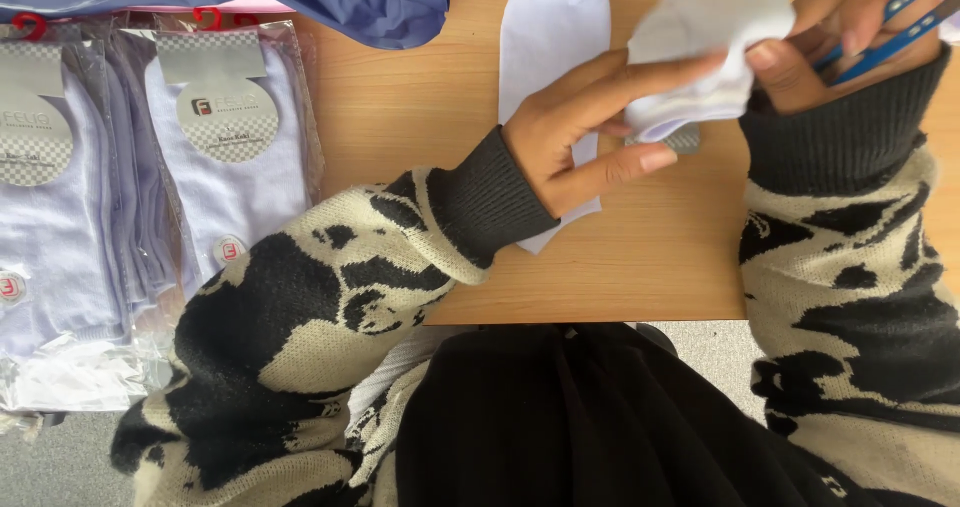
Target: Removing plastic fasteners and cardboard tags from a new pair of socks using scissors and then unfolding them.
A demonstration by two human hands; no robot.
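Wooden worktop [400,107] fills my view. My left hand [580,132] pinches a white sock [705,52] near the far edge, fingers half spread. My right hand [840,32] is curled closed around blue scissors [885,32], touching that sock. 2 packaged sock stacks [150,197] sit along the left edge.

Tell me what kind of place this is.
Probably a sock packing or finishing bench: packaged white socks stacked at the left, a loose white sock in both hands, blue scissors, wooden table.
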